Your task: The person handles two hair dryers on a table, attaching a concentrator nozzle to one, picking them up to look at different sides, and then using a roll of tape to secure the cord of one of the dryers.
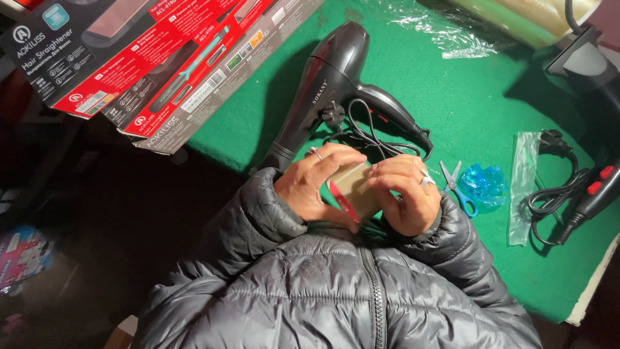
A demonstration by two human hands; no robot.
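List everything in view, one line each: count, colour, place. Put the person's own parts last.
small cardboard box: one, tan with a red edge, held between both hands
hair dryer: one, black, on the green table above the hands, cord coiled beside it
scissors: one pair, blue handles, right of the hands
blue plastic wrap: one crumpled piece, beside the scissors
clear plastic bag: one, right of the wrap
second appliance: one, black with red buttons, right edge
retail boxes: several, red and grey, stacked top left
left hand: ring, on the box
right hand: ring, on the box
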